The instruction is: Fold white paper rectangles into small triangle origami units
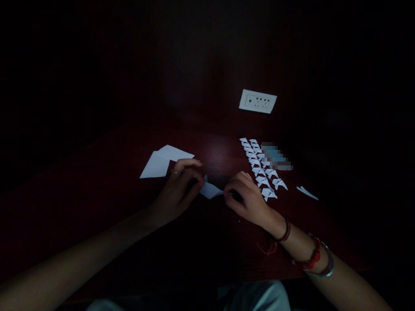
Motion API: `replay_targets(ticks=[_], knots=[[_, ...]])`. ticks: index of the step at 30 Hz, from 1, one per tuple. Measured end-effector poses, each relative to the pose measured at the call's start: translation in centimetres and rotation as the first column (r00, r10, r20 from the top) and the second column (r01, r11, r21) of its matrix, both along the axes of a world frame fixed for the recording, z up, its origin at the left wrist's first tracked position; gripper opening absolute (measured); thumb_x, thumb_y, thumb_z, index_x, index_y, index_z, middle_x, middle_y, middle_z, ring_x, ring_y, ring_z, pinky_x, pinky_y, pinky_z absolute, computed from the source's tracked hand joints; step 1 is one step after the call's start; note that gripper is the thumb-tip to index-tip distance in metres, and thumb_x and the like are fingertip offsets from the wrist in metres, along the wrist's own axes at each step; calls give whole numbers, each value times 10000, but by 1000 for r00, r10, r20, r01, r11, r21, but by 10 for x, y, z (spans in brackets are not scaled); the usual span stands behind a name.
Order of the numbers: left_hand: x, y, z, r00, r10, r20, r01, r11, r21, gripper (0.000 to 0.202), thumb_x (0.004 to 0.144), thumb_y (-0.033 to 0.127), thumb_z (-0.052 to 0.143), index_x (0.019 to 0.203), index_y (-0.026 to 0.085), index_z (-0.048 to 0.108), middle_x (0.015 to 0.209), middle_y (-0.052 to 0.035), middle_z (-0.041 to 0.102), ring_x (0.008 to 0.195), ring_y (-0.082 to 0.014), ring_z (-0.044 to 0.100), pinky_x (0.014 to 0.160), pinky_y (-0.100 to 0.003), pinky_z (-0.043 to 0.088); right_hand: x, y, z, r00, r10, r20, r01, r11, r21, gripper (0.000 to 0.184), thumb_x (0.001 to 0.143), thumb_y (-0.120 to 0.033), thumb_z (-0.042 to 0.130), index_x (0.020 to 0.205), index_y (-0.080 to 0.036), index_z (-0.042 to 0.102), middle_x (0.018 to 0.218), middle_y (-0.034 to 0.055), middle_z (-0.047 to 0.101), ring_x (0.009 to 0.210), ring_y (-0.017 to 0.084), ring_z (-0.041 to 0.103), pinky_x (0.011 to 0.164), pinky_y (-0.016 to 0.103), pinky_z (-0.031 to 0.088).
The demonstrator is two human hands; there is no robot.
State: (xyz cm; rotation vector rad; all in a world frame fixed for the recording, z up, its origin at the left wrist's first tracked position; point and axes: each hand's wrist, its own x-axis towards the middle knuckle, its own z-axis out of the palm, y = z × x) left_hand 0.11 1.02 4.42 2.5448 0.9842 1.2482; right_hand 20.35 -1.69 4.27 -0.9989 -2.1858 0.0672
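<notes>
Between my two hands is a small folded piece of white paper (210,190), with a pointed end toward the right. My left hand (181,185), with a ring on one finger, pinches its left side. At the right tip, the thumb and fingers of my right hand (244,196) are pinched together on the paper. Just beyond my left hand lie flat white paper sheets (155,165), partly overlapping. Right of my right hand, several small folded paper figures (259,170) stand in two rows.
The dark red table (106,172) meets a wall carrying a white socket plate (258,102). A blurred-out bluish flat object (275,156) lies beside the paper figures. Farther right are thin white strips (307,192). My knees (259,296) show below the table's front edge.
</notes>
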Motion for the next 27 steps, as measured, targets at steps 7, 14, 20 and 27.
replay_targets(ticks=[7, 14, 20, 27], knots=[[-1, 8, -6, 998, -66, 18, 67, 994, -89, 61, 834, 140, 424, 807, 182, 458, 1076, -34, 379, 1024, -173, 398, 862, -343, 361, 1, 1, 3, 998, -5, -64, 5, 1000, 9, 126, 784, -219, 487, 888, -175, 544, 834, 33, 517, 803, 153, 470, 727, 305, 363], [0, 6, -4, 993, -114, 13, 115, 987, -108, 60, 841, 139, 421, 829, 182, 460, 1061, -34, 397, 1013, -161, 404, 869, -333, 347, -2, 3, 1, 996, -45, 79, 45, 999, -7, 141, 801, -196, 456, 864, -179, 581, 844, 40, 491, 824, 162, 447, 737, 303, 342], [-4, 13, -12, 956, -271, -113, 257, 958, -124, 84, 852, 159, 419, 886, 178, 494, 983, -30, 464, 902, -134, 469, 785, -275, 402, 5, 10, -4, 960, -164, 225, 162, 986, 25, 142, 808, -175, 441, 834, -166, 580, 859, 58, 495, 815, 171, 430, 706, 298, 321], [-12, 26, -22, 920, -308, -242, 272, 947, -172, 174, 873, 215, 394, 976, 194, 532, 965, -23, 506, 887, -128, 495, 794, -262, 414, 11, 9, -8, 919, 82, 385, -8, 982, -189, 180, 804, -328, 484, 842, -177, 574, 868, 36, 536, 823, 157, 473, 738, 306, 334]])
